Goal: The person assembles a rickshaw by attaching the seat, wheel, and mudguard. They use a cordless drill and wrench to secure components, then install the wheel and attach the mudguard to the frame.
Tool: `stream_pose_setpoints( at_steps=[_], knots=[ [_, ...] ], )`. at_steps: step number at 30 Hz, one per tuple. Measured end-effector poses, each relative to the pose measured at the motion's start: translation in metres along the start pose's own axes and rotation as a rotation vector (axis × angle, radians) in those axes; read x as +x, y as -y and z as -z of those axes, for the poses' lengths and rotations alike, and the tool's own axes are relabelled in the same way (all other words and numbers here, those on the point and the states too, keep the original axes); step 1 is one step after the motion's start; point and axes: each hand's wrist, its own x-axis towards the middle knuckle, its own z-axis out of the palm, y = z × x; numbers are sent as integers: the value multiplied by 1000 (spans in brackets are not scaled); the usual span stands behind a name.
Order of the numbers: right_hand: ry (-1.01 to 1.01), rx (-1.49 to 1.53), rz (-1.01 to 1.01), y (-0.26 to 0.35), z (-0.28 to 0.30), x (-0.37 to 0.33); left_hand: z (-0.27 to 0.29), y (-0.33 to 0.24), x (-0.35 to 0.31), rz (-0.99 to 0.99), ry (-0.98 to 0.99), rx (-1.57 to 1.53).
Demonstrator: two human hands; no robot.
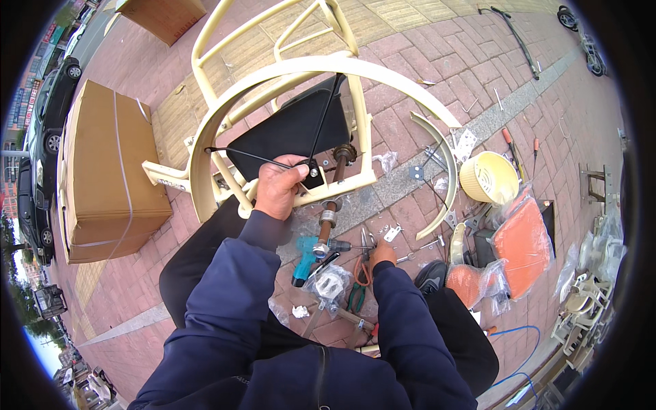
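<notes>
Black stay [326, 116] | partly hidden by left hand [275, 188] | right hand [384, 252]: hold unclear

The left arm [236, 294] reached forward, the left hand [279, 189] curled with its thumb pressed toward the forefinger. The right arm [413, 324] stretched out lower, the right hand [383, 253] partly hidden, its grip unclear.

Cream hoop [203, 160] blocking ahead, drill [311, 247] low centre, bare paving [471, 68] beyond
</notes>
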Motion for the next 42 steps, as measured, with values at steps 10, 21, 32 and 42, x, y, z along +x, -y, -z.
stream_pose_setpoints(
  at_steps=[10,21,32,42],
  knots=[
    [-200,356,44,-25,115,-26,-6,8,6,-33,-23,46],
    [-122,1141,667,166,286,-115,-10,14,10,-154,-37,178],
    [-263,701,567,202,306,-95,-11,10,9,-453,-25,482],
    [-327,90,645,208,340,-94,-10,17,14,-353,-4,392]
  ],
)
